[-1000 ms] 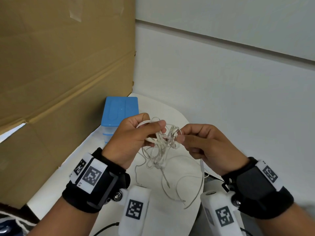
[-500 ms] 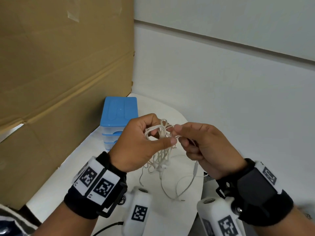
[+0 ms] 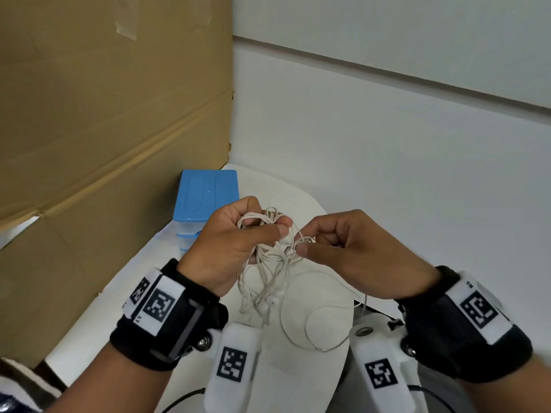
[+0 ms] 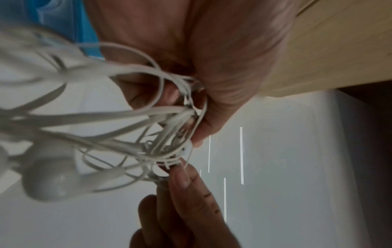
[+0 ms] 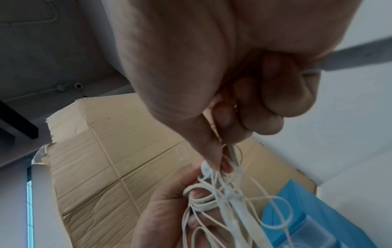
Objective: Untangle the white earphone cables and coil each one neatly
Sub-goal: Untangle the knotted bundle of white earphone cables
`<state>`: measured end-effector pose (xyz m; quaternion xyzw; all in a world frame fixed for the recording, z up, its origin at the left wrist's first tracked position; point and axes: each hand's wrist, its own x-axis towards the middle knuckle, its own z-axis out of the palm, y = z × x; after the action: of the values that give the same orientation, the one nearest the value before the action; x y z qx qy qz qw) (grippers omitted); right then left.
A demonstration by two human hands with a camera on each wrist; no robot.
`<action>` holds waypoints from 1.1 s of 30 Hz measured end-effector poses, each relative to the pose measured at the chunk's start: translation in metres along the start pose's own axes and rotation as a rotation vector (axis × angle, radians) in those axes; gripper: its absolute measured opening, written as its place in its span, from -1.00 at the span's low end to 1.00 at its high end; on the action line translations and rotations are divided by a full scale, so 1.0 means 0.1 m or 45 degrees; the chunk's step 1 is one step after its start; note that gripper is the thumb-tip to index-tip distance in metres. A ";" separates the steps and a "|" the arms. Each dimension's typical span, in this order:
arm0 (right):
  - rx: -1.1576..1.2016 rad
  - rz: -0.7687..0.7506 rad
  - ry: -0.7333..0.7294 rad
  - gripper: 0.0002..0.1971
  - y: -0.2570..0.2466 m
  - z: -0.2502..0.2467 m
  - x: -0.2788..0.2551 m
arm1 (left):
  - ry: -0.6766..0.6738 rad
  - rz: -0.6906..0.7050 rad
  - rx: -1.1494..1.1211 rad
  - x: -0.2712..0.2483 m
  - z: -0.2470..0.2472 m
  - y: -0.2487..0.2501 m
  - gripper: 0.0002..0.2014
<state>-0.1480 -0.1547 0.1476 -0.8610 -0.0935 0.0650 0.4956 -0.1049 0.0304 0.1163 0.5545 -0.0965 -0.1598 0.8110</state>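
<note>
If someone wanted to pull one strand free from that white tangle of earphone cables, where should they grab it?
Probably the long loose loop hanging below the earphone cables, coming from underneath. It lies apart from the knot, a single open curve over the white table. The left hand already bunches the top, and the right hand pinches beside it.

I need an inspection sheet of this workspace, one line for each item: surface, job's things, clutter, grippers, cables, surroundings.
Surface: white rounded table, loose cable loops hang down onto it.
Job's things: white earphone cables, tangled in one bunch between both hands, none coiled.
Clutter: blue-lidded plastic drawer box at the table's far end.
Grippers: left hand grips the bunch; right hand pinches a strand.
Cables: thin black leads run from the wrist cameras.
Surroundings: cardboard sheet on the left, white wall behind.
</note>
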 end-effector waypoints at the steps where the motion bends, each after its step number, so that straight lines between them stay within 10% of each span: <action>1: -0.010 0.008 0.023 -0.85 0.00 0.01 0.00 | 0.064 0.019 0.033 0.00 0.02 0.00 -0.53; 33: -0.126 -0.047 0.328 -0.80 -0.04 0.03 -0.03 | 0.241 -0.056 -0.031 0.00 0.04 0.05 -0.58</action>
<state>-0.1523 -0.1511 0.1491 -0.8837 -0.0481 -0.0598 0.4617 -0.1055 0.0283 0.1224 0.5590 -0.0054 -0.1256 0.8196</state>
